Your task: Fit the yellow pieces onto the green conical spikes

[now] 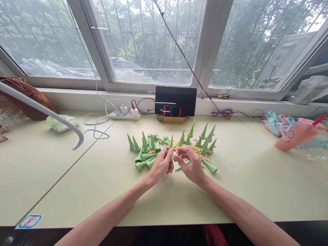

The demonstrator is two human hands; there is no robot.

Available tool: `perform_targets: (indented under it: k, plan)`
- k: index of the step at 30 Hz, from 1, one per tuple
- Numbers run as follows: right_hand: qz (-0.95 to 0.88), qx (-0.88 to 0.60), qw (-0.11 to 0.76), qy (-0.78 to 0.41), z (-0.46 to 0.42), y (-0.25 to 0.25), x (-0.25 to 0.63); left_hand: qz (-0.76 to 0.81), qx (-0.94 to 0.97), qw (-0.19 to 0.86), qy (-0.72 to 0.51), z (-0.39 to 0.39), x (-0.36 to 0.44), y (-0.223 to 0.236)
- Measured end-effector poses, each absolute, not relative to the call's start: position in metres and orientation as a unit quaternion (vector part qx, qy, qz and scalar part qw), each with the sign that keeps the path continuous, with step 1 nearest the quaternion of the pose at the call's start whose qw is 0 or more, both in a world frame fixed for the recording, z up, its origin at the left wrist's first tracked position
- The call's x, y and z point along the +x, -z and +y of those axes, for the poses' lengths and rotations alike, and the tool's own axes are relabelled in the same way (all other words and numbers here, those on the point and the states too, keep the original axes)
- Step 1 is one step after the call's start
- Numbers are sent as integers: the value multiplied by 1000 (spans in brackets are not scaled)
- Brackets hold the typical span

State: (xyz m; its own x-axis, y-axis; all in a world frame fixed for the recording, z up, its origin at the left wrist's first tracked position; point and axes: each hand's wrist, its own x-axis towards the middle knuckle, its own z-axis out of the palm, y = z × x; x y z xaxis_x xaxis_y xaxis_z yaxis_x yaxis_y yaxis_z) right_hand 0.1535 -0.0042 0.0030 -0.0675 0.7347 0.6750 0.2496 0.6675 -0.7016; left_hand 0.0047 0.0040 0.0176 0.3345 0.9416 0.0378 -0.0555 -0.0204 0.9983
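Note:
My left hand [159,164] is closed round a green plastic plant-watering spike [171,142], its pointed tip up. Close beside it on the right is my right hand [191,165], with thumb and fingertips pinched together near the spike's lower part; whatever is between them is too small to make out. Several more green spikes [143,145] stand or lie to the left of my hands. Others [203,131] stand upright behind my right hand, some stacked. Small yellow plastic pieces [198,150] lie scattered among them. One spike [210,166] lies on its side, right of my right hand.
Behind the spikes, a phone [174,111] leans against a dark tablet [176,95]. A power strip [125,115] with cables sits back left, near a tissue pack [62,123]. A white lamp arm [51,112] reaches in from the left. A drink cup [289,139] tilts at right.

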Motion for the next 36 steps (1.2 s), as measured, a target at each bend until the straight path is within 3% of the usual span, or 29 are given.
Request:
perform_targets:
  k: [17, 36]
  plan:
    - [-670, -412, 568, -244, -5, -8, 153, 380, 581, 598, -400, 1, 3, -25]
    - [-634, -367, 530, -428, -1, 4, 151, 350, 621, 598, -366, -2, 2, -24]
